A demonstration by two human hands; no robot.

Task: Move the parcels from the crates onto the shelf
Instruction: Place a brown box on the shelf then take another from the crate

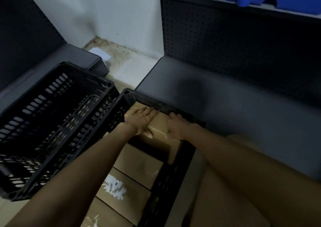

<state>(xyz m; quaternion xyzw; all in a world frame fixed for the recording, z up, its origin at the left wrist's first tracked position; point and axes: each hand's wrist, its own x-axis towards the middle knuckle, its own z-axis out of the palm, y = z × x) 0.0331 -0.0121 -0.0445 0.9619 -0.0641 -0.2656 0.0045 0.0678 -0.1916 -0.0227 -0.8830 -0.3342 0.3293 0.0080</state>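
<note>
Cardboard parcel (pixel 160 124) is clasped by left hand (pixel 141 120) and right hand (pixel 175 127) at the black crate's (pixel 166 180) far end, long axis crosswise; label writing (pixel 115 184) is blurred.

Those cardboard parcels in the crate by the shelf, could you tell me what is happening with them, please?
A person is reaching into a black plastic crate packed with cardboard parcels. The left hand and right hand both grip the far parcel, at the end nearest the dark metal shelf. It is not yet lifted clear. Other parcels lie in a row behind it. The shelf part in view holds no parcels, and an empty black crate sits on the left.
</note>
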